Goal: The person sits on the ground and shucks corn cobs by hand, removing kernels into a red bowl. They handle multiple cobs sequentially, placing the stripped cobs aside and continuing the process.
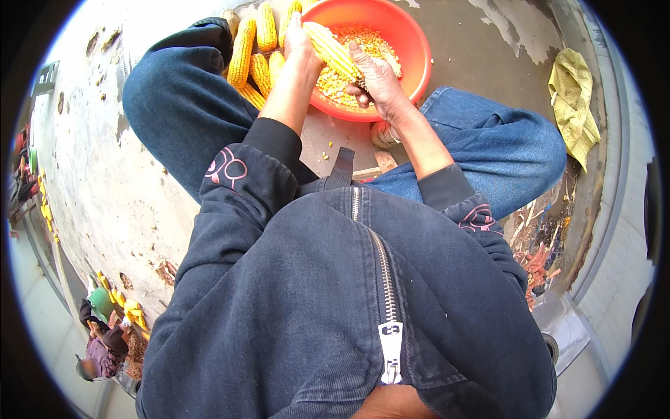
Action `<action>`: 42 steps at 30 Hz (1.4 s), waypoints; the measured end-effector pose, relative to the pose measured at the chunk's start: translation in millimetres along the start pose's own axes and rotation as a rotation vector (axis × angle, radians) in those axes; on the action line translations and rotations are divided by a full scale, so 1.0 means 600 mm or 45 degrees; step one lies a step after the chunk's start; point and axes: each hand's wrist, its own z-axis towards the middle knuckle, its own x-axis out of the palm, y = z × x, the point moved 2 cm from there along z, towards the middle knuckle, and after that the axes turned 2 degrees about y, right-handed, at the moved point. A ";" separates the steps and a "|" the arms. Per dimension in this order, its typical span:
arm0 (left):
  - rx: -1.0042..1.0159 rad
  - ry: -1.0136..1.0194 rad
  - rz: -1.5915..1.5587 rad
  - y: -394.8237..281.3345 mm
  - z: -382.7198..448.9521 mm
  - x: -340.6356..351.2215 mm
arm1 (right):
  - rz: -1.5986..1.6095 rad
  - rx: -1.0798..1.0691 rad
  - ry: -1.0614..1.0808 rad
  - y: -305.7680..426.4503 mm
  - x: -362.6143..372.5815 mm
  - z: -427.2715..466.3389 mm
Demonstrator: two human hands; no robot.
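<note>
Both hands hold one ear of yellow corn [332, 51] over a round red plastic basin [416, 47]. My left hand [302, 47] grips its upper left end. At the lower right end my right hand [378, 78] closes around the ear, thumb on top; a dark, rough bit shows under the fingers. Loose corn kernels [335, 86] cover the basin's bottom, and a pale piece, perhaps a bare cob [390, 58], lies among them by the right hand. Several whole corn ears [242, 52] lie left of the basin, close to my left hand.
A yellow-green woven sack [573, 105] lies crumpled at the right. Between my bent legs, a few stray kernels [325, 155] dot the floor. Reddish scraps [535, 269] are heaped at lower right. Far left, a person [102, 351] sits near more corn ears [133, 311] and a green container [101, 304].
</note>
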 end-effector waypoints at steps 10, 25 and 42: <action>-0.096 0.132 -0.109 -0.005 0.025 -0.012 | 0.137 0.019 -0.069 -0.008 -0.004 -0.002; 0.068 -0.080 -0.076 0.007 -0.016 0.014 | -0.215 -0.172 -0.091 -0.006 0.003 -0.004; 0.206 -0.292 0.561 0.073 -0.031 0.006 | 0.007 0.118 -0.165 -0.066 -0.004 0.046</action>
